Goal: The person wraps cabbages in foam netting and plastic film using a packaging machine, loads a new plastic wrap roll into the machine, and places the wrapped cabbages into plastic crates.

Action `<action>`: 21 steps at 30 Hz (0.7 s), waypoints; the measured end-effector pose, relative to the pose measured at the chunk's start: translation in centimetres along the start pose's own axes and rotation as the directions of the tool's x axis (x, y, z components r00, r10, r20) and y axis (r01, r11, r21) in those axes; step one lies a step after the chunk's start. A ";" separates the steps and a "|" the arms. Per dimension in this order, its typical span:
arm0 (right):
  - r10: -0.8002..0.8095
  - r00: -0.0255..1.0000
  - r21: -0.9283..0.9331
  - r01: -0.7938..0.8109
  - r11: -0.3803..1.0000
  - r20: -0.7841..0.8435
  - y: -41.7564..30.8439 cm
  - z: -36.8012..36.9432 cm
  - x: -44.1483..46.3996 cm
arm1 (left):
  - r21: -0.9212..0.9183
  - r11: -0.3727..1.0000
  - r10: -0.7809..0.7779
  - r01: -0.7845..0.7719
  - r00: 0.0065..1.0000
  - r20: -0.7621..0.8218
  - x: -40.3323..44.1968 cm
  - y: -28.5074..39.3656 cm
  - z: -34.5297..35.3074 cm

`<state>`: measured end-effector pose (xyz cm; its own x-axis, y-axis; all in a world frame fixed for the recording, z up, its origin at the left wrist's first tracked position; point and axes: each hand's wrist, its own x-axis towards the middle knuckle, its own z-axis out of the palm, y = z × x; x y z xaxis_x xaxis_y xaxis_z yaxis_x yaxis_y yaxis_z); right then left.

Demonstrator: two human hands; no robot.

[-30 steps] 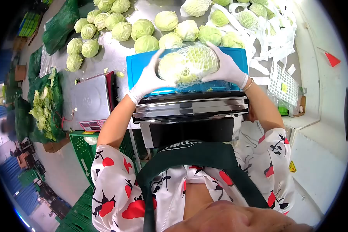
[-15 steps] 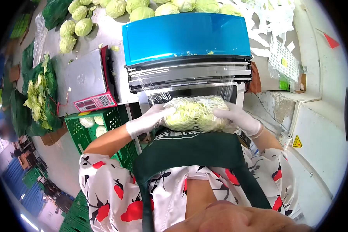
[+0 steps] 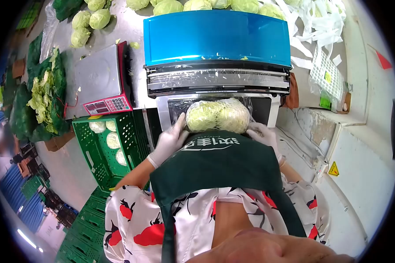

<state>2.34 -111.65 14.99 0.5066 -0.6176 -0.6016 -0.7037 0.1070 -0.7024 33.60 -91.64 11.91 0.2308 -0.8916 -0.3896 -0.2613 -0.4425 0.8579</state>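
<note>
Two pale green cabbages (image 3: 217, 115) in white foam netting lie side by side under clear plastic film (image 3: 202, 111), on the front plate of a wrapping machine (image 3: 217, 39) with a blue cover. My left hand (image 3: 173, 136), in a white glove, is at the bundle's left end, its fingers stretched out along the film. At the right end, my gloved right hand (image 3: 264, 135) has its fingers curled on the gathered film edge. The bundle's lower side is hidden by my dark green apron (image 3: 219, 162).
Left of the machine stands a red scale (image 3: 101, 79) with a metal plate. Below it is a green crate (image 3: 112, 149) holding several wrapped cabbages. Loose cabbages (image 3: 166, 7) line the back of the table; white foam nets (image 3: 322, 26) lie back right.
The film no longer stretches from the machine's rollers to the bundle. The cabbages now rest on the front plate, and both hands have moved down to their ends.
</note>
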 end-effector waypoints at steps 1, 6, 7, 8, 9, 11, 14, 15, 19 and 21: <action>-0.367 0.920 -0.317 0.310 0.896 -0.138 1.9 0.6 0.0 | 0.402 0.907 0.134 -0.122 0.991 -0.002 -0.3 0.2 -1.4; 0.142 0.966 0.597 0.016 0.802 -0.216 -0.9 0.6 1.6 | -0.446 0.884 -0.264 0.141 0.938 -0.227 0.4 2.7 -3.7; 0.177 0.976 0.680 -0.045 0.732 -0.126 -0.1 -0.9 1.7 | -0.525 0.835 -0.300 0.164 0.936 -0.184 0.3 3.2 -4.9; 0.206 0.978 0.749 -0.115 0.653 -0.029 0.6 -2.0 1.7 | -0.705 0.699 -0.315 0.123 0.938 -0.148 0.1 4.1 -5.0; 0.061 0.990 0.427 -0.002 0.904 -0.124 2.8 -0.8 1.5 | -0.671 0.690 -0.391 0.273 0.920 -0.028 -0.5 2.8 -5.1; -0.295 0.940 -0.270 0.243 0.932 -0.173 7.5 2.4 1.4 | -0.557 0.663 -0.496 0.500 0.851 0.174 -1.6 -2.2 -2.4; 0.122 0.993 0.097 -0.122 0.988 0.001 11.0 7.6 1.8 | -0.268 0.812 -0.452 0.519 0.849 0.273 -1.9 -7.8 4.4; 0.208 0.978 0.247 -0.207 0.947 0.022 10.8 8.6 2.2 | -0.358 0.788 -0.394 0.501 0.857 0.332 -1.1 -6.8 5.4; 0.093 0.995 0.416 -0.102 0.904 0.042 6.4 9.9 2.6 | -0.042 0.981 0.182 -0.187 0.978 -0.100 0.5 -6.9 6.1; 0.044 0.997 0.476 -0.068 0.877 0.061 3.3 9.2 2.6 | -0.181 0.954 0.203 -0.240 0.959 -0.200 1.9 0.5 1.7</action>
<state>5.94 -105.73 7.60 0.5044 -0.5637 -0.6541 -0.4141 0.5068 -0.7561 32.33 -93.71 11.07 0.3559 -0.9251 -0.1323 -0.1345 -0.1908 0.9724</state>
